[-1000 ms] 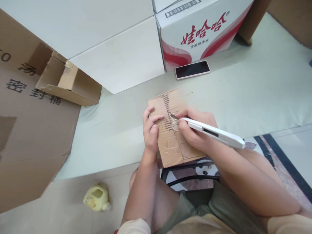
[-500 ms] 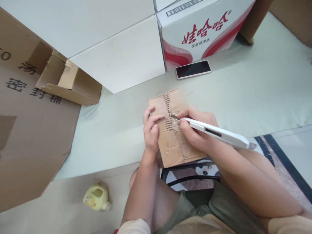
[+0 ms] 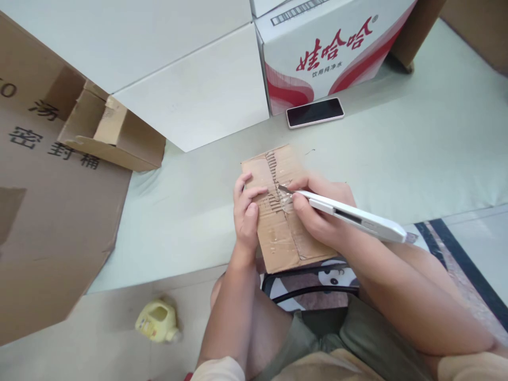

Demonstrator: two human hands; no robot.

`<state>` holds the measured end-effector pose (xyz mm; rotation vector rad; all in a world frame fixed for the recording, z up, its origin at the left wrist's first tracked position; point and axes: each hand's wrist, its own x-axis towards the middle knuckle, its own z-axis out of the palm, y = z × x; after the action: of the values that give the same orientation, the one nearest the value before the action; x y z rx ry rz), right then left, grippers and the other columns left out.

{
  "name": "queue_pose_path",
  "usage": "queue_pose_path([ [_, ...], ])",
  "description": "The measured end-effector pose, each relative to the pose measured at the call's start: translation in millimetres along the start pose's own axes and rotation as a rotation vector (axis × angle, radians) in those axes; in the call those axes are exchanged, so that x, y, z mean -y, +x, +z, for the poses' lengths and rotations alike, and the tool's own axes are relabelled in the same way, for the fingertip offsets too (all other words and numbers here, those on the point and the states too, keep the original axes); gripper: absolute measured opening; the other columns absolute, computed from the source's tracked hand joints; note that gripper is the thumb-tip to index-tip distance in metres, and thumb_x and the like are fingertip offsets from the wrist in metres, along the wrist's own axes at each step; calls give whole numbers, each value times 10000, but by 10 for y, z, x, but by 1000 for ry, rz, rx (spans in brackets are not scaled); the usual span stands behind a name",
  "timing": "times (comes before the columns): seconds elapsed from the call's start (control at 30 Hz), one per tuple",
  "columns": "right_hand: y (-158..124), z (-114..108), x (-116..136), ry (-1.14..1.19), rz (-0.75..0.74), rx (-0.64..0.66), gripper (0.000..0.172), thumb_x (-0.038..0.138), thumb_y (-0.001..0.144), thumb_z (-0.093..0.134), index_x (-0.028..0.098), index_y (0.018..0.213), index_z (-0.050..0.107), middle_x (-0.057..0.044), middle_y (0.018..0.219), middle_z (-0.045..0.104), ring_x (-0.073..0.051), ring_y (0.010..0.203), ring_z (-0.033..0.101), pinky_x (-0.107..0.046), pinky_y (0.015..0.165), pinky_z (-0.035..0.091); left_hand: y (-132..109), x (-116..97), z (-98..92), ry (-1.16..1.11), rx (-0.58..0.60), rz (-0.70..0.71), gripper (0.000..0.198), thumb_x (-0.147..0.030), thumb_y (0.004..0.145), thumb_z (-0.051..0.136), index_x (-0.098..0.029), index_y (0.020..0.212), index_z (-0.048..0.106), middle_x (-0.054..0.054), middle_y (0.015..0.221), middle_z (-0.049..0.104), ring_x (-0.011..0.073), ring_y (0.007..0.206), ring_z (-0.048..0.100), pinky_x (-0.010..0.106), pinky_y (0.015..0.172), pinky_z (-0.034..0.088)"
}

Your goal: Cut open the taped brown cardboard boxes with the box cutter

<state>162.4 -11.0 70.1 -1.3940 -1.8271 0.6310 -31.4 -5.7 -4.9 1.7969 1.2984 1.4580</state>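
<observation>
A small brown cardboard box [image 3: 280,233] lies at the near edge of the pale green surface, with torn clear tape along its middle seam. My left hand [image 3: 246,214] grips the box's left side, its fingers bent over the top face. In my right hand [image 3: 321,209] is a white utility knife [image 3: 357,218], held like a pen. The knife's blade is out, and its tip is at the seam beside the loose tape. Part of the box's right side is hidden under my right hand.
A phone [image 3: 315,112] lies in front of a red and white carton [image 3: 325,58]. White boxes [image 3: 198,95] stand at the back left. Large brown cardboard [image 3: 59,211] and a small open carton [image 3: 130,137] are at the left. A yellow jug [image 3: 159,320] is on the floor.
</observation>
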Motion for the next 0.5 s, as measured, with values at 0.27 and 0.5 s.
queue_pose_path([
  [0.27, -5, -1, 2, 21, 1, -12, 169, 295, 914, 500, 248, 949, 659, 2, 656, 673, -175, 560, 605, -304, 586, 419, -5, 2, 3, -30, -3, 21, 390, -525, 1027, 470, -248, 1087, 736, 91, 1486, 545, 303, 1448, 493, 507, 1240, 375],
  [0.5, 0, 0, 6, 37, -9, -17, 172, 302, 907, 498, 242, 932, 657, 5, 641, 663, -171, 554, 603, -300, 585, 415, -5, 3, -8, -12, 9, 17, 406, -538, 1027, 460, -240, 1089, 728, 98, 1493, 539, 311, 1458, 483, 521, 1249, 363],
])
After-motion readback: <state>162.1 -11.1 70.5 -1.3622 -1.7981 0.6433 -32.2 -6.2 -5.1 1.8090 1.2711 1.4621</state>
